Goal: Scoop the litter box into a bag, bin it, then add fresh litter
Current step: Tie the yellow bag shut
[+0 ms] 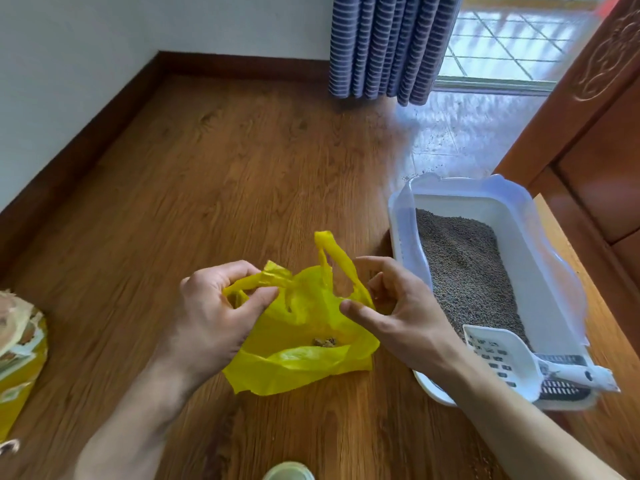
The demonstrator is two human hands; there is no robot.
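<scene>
A yellow plastic bag (304, 344) lies on the wooden floor in front of me, with a small clump of scooped litter showing through it. My left hand (214, 306) pinches the bag's left handle between thumb and fingers. My right hand (394, 306) holds the right handle, which loops upward; its fingers are curled and the thumb points left. To the right stands a white litter box (405, 237) filled with grey litter (464, 268). A white slotted scoop (502, 358) rests in the box's near end.
A yellow litter bag (17, 362) with a torn top stands at the left edge. A round pale lid or cup (289, 472) sits at the bottom edge. A wooden cabinet (595, 150) rises right of the box. Striped curtain (388, 46) hangs at the back.
</scene>
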